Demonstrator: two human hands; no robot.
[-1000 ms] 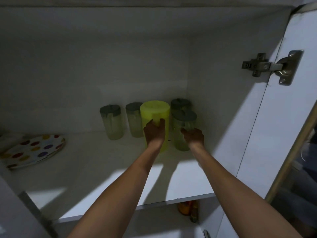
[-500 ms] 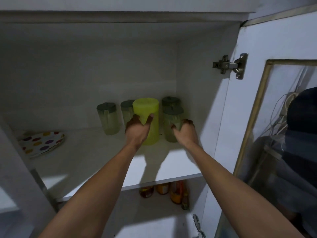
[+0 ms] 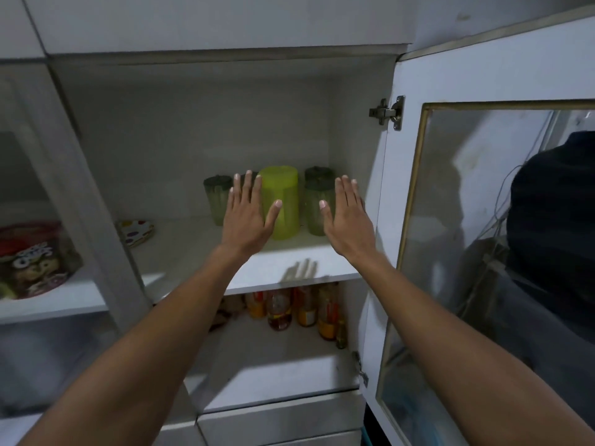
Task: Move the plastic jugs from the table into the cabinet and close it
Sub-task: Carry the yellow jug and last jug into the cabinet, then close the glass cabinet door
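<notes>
I see both hands raised flat before the open cabinet (image 3: 354,91) — left hand (image 3: 246,217) and right hand (image 3: 347,220), fingers straight and slightly spread, holding nothing. The yellow-green jug (image 3: 283,188) stands on the upper shelf (image 3: 289,262) among clear jugs (image 3: 217,197) — the door (image 3: 402,188) hangs open at right.

Jugs (image 3: 279,201) crowded the shelf's (image 3: 289,265) right rear; its front and left lay bare, door (image 3: 483,220) swung wide
</notes>
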